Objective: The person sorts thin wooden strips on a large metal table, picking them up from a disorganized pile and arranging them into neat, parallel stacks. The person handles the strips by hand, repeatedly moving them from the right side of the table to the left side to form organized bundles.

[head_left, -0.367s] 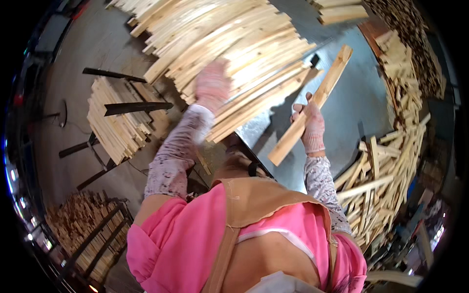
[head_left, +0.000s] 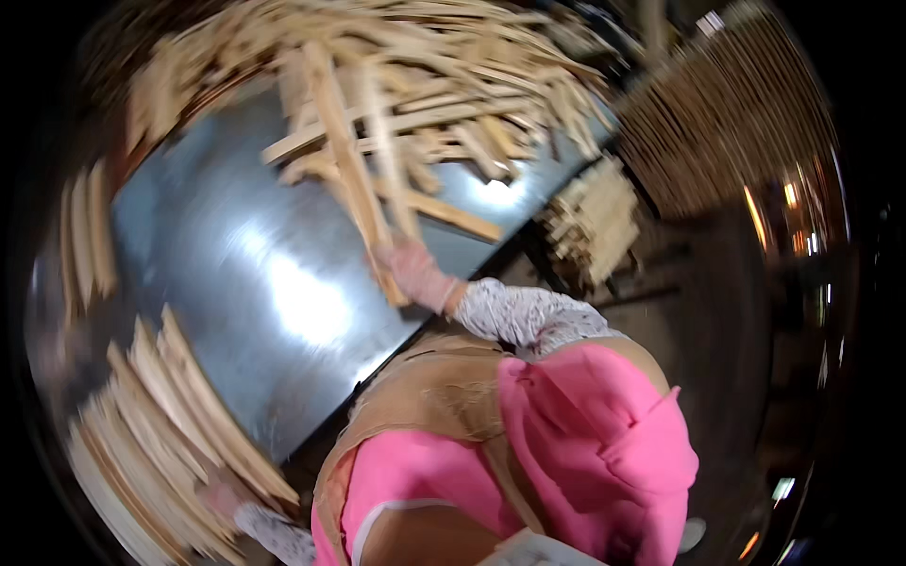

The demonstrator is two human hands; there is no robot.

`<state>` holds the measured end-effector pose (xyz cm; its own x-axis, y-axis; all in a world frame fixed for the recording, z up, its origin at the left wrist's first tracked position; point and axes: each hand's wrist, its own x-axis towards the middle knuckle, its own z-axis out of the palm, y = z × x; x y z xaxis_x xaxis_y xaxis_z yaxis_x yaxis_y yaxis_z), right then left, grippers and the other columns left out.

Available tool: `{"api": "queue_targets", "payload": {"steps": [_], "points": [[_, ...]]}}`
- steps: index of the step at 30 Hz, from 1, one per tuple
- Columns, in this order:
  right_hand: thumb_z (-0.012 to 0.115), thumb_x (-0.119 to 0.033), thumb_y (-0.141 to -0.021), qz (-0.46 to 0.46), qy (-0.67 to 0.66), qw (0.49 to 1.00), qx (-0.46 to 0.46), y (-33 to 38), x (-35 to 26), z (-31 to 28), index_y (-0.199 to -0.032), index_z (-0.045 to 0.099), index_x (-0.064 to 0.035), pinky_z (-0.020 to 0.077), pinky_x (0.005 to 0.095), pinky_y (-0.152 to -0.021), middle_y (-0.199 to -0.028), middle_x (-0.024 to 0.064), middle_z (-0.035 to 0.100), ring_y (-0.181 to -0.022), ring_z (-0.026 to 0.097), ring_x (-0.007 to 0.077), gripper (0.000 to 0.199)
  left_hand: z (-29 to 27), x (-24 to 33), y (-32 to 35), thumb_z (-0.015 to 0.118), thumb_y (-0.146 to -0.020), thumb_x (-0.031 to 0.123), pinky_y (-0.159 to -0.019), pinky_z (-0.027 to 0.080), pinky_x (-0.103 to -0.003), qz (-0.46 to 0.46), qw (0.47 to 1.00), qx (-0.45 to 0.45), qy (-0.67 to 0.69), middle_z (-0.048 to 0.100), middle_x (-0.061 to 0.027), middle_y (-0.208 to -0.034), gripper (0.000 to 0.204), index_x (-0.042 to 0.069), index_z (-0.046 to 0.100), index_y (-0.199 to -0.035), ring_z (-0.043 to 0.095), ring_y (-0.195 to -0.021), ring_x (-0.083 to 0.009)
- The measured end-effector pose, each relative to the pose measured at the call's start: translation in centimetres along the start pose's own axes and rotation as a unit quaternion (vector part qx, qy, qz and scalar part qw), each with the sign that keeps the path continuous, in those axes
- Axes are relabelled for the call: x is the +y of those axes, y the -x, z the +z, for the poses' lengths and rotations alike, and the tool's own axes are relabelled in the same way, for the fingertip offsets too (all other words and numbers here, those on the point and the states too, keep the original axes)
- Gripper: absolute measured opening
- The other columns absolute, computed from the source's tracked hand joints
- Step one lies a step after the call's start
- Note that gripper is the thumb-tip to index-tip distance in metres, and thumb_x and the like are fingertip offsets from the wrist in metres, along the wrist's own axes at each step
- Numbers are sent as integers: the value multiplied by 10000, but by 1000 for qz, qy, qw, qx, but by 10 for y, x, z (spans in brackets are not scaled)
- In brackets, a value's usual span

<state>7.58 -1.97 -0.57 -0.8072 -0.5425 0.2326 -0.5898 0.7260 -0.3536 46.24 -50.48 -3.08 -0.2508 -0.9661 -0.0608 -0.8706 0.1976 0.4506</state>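
Note:
In a pinkish work glove, my right hand [head_left: 415,274] grips the near end of a long pale wooden strip [head_left: 342,141]. The strip slants up and away over the metal table [head_left: 236,368], its far end above a jumbled wood pile. A second, blurred strip [head_left: 385,141] runs beside it; whether my hand holds that one too I cannot tell. My left hand [head_left: 222,495], also gloved, is low at the left against a row of wooden strips [head_left: 142,453]. Blur and shade hide its fingers.
Loose wooden strips [head_left: 453,75] lie heaped across the table's far side. A small stack of strips [head_left: 595,222] stands beyond the table's right edge, with a large brown stack [head_left: 727,113] behind it. More strips [head_left: 90,236] stand at the far left.
My view has swung right, toward the heaped strips. My right hand now holds a strip out over the table toward the heap. My left hand stays at the row of strips, now low at the left.

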Motion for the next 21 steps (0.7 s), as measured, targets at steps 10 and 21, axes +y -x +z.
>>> {"api": "queue_targets", "payload": {"steps": [10, 21], "points": [[641, -393, -996, 638, -79, 649, 407, 231, 449, -183, -1269, 671, 54, 518, 466, -993, -1209, 291, 717, -1142, 679, 452, 524, 169, 295, 162, 695, -1003, 318, -942, 506, -424, 38, 936, -188, 296, 644, -162, -1316, 594, -52, 566, -1450, 595, -1157, -303], [545, -372, -1025, 728, 12, 662, 179, 298, 687, -91, -1411, 619, 27, 455, 479, -1147, -1444, 296, 614, -1337, 584, 451, 560, 187, 453, 324, 663, -1044, 283, -709, 511, -331, 120, 910, -248, 311, 612, -27, -949, 358, 41, 598, -1300, 605, -817, -165]]}}
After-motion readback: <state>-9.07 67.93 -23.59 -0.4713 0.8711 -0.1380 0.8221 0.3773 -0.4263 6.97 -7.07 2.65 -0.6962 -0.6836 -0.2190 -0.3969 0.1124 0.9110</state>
